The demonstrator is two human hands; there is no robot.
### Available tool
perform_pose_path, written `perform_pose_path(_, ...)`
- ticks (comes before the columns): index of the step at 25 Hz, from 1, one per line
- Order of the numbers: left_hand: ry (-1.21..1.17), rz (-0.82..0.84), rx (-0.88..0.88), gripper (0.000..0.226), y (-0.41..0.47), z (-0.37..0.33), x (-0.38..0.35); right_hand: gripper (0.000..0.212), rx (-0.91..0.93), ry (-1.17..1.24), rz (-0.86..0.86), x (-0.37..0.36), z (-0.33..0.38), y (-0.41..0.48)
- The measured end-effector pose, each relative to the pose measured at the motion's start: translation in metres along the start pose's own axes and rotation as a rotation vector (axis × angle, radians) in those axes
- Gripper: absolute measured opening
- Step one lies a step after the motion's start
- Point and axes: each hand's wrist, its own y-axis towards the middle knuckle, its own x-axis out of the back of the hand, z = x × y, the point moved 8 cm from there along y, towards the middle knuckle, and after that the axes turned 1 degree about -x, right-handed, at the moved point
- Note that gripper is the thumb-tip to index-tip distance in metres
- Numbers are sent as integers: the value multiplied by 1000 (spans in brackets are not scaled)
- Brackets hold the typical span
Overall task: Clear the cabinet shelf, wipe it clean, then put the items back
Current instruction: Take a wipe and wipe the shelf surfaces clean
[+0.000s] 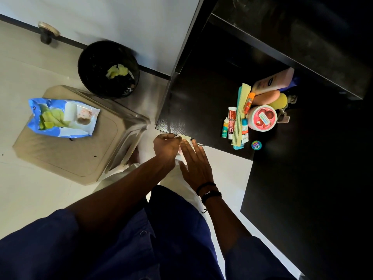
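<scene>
Cabinet shelf (191,102): one, black and glossy, right of centre, with its toiletries grouped toward its right side.
- Bottles: three, lying close together at the far end of the group. One pink lotion bottle (272,80), one peach bottle (266,97), one yellow bottle (281,100).
- Combs: two, stacked lengthwise. The cream comb (241,116) lies on the teal comb (238,147).
- Tubes: three small ones beside the combs. A red-and-white tube (232,122) and a green tube (224,128) lie to the left, and a blue-capped tube (244,129) lies to the right.
- Orange stick (248,103): one, resting across the cream comb.
- Round jar (261,118): one, pink-lidded, just right of the combs.
- Small round tin (256,145): one, teal, nearest of the group.

Wipe (184,137): one, pale yellow, at the shelf's near left edge.

Hands: two.
- The left hand (166,146) is curled, its fingertips pinching the wipe.
- The right hand (196,164) has straight, slightly spread fingers, with its tips at the wipe. It wears dark wristbands.

Left of the shelf, on the pale floor:
- Waste bin (109,69): one, black and round, far, holding crumpled yellow-green wipes.
- Stool (66,158): one, beige, nearer.
- Wipe packet (62,118): one, blue, lying open on the stool.
</scene>
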Motion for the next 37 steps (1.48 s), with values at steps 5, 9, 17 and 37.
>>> perform_pose_path(5,67,66,-113,9,-6,-14,1,64,-64,-36,-23,-3,3,0)
perform_pose_path(9,33,141,-206,9,-9,-34,1,61,-90,-48,-35,-4,6,2)
perform_pose_path(17,-54,199,-157,14,-8,-35,6,62,-197,-156,9,-14,9,5)
perform_pose_path(37,107,135,-71,26,-13,-18,8,55,-437,2,-174,49,-36,70)
